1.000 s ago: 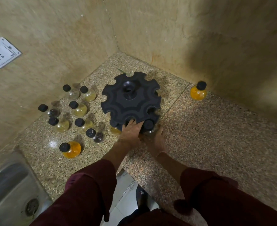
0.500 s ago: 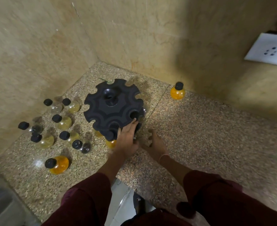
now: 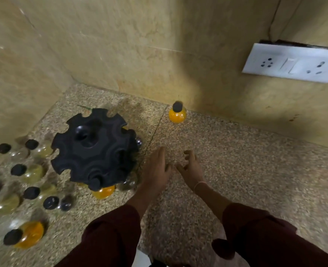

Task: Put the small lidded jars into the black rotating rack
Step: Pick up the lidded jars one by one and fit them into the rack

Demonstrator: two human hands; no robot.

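Reaching between loads: both hands, left hand (image 3: 155, 168) and right hand (image 3: 190, 166), hover empty with loose open grip beside the black notched plastic rotating rack (image 3: 93, 149). Next, probably, fetching the round orange black-lidded jar (image 3: 177, 112) standing by the wall on the speckled granite bench (image 3: 236, 170).

Head-worn view, steeply down onto corner countertop (image 3: 236, 170), somewhat blurred.

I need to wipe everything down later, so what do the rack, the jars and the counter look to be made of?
Black rack: probably moulded plastic, matte with a soft sheen on its centre hub. Orange jar by the wall: see-through body, glass or clear plastic, it is too blurred to say which; dull black lid, likely plastic. Counter: speckled polished stone, granite-like, with a seam line.
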